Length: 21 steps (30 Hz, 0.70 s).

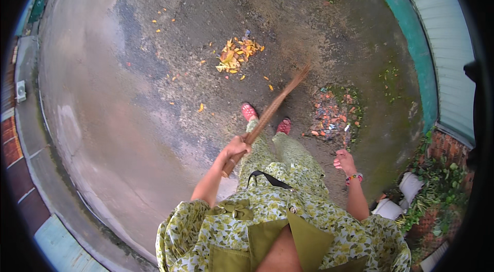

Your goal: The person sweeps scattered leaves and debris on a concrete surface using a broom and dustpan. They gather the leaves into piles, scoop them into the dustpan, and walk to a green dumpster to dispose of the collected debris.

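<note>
A brown stick broom (272, 109), a bundle of thin twigs, slants across my front with its bristle end up to the right. My left hand (237, 147) is wrapped round its thick end. Its spread tips stay above or near the ground; I cannot tell if they touch. My right hand (345, 162), a beaded bracelet at its wrist, hangs at my right with fingers curled in and no object seen in them. Ahead of my feet lies a heap of yellow leaves (237, 56). Nearest my right hand is a patch of reddish rubble (330, 115).
Single yellow leaves (201, 108) are scattered over the stained concrete ground (170, 169). A green-edged pale wall (435, 25) curves along the right. Green plants (437, 189) and white sacks (410, 186) sit at the lower right. My red shoes (249, 111) stand just below the broom.
</note>
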Each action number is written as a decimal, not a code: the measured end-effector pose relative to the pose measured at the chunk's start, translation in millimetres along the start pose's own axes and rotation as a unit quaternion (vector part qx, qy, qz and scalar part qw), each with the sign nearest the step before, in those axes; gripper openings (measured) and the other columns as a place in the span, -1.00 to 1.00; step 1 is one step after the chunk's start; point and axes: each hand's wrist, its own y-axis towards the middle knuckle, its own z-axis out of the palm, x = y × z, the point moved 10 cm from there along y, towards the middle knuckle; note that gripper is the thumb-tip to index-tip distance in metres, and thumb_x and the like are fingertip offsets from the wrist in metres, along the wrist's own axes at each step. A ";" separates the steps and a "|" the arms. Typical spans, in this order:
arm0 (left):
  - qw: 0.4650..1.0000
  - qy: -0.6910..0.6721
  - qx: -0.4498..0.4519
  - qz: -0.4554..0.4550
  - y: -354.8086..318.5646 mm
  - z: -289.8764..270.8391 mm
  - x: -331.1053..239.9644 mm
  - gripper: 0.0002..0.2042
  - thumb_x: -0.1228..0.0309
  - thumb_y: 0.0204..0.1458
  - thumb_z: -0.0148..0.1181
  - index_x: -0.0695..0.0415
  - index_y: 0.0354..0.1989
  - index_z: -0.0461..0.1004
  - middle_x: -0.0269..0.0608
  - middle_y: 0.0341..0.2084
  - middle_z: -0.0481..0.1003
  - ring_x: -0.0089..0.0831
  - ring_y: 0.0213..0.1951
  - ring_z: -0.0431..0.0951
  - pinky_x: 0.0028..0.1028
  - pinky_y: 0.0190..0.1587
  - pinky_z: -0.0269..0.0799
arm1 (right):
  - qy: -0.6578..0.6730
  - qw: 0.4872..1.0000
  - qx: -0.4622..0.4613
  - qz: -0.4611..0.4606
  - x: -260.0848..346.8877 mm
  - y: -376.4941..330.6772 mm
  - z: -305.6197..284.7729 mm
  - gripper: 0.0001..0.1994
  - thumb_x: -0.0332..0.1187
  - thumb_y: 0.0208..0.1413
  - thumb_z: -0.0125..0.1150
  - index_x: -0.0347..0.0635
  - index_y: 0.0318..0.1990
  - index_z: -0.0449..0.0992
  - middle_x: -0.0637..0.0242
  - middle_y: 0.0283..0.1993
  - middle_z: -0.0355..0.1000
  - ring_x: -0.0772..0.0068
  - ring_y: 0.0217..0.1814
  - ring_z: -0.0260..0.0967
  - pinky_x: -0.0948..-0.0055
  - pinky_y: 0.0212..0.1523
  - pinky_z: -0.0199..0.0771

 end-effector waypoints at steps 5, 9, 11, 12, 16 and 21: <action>0.996 0.020 -0.056 -0.059 -25.1 -93.6 10.9 -0.22 0.39 -0.45 0.26 0.20 0.17 0.29 -0.05 -0.46 0.54 -0.33 -0.40 0.54 -0.42 -0.29 0.45 | 0.018 0.999 -0.025 -0.022 34.8 -6.5 1.4 -0.72 -0.37 0.12 -0.07 -0.23 -0.03 0.34 0.26 -0.44 0.42 0.45 -0.44 0.43 0.46 -0.44 0.48; 0.985 0.117 -0.124 -0.018 -47.7 -130.4 -3.6 -0.14 0.41 -0.45 0.27 0.25 0.24 0.17 -0.09 -0.46 0.55 -0.38 -0.46 0.54 -0.45 -0.31 0.46 | -0.006 0.996 -0.013 -0.090 74.6 -10.6 40.0 -0.76 -0.37 0.16 -0.08 -0.23 -0.05 0.34 0.28 -0.42 0.43 0.48 -0.42 0.44 0.49 -0.41 0.49; 0.991 0.053 -0.120 0.023 -60.6 -132.0 -20.6 -0.13 0.42 -0.43 0.26 0.27 0.25 0.14 -0.10 -0.46 0.56 -0.41 -0.48 0.53 -0.45 -0.33 0.46 | 0.008 0.986 -0.017 -0.163 101.0 -7.9 73.6 -0.81 -0.34 0.20 -0.05 -0.21 -0.12 0.38 0.29 -0.45 0.44 0.51 -0.44 0.44 0.50 -0.43 0.49; 0.992 0.021 -0.118 0.041 -69.6 -130.1 -31.5 -0.13 0.43 -0.42 0.26 0.28 0.25 0.13 -0.10 -0.45 0.56 -0.43 -0.49 0.53 -0.45 -0.34 0.46 | 0.037 0.988 0.006 -0.150 113.6 -14.5 100.4 -0.78 -0.27 0.20 -0.03 -0.22 -0.14 0.40 0.30 -0.48 0.44 0.51 -0.47 0.44 0.50 -0.44 0.50; 0.980 -0.181 -0.024 0.082 -29.6 -60.0 -97.1 -0.16 0.42 -0.31 0.21 0.21 0.30 0.07 -0.20 -0.47 0.49 -0.55 -0.59 0.44 -0.54 -0.48 0.40 | 0.121 0.974 0.190 0.005 179.2 -64.5 213.8 -0.60 -0.02 0.16 0.04 -0.26 -0.22 0.43 0.29 -0.53 0.42 0.47 -0.51 0.44 0.46 -0.46 0.55; 0.928 -0.319 0.005 0.191 92.8 51.5 -234.9 -0.19 0.53 -0.30 0.19 0.18 0.29 0.07 -0.29 -0.65 0.43 -0.53 -0.66 0.42 -0.53 -0.57 0.37 | 0.261 0.945 0.195 -0.021 235.5 -85.9 235.4 -0.70 -0.19 0.09 0.14 -0.28 -0.22 0.41 0.21 -0.38 0.45 0.34 -0.37 0.48 0.37 -0.43 0.58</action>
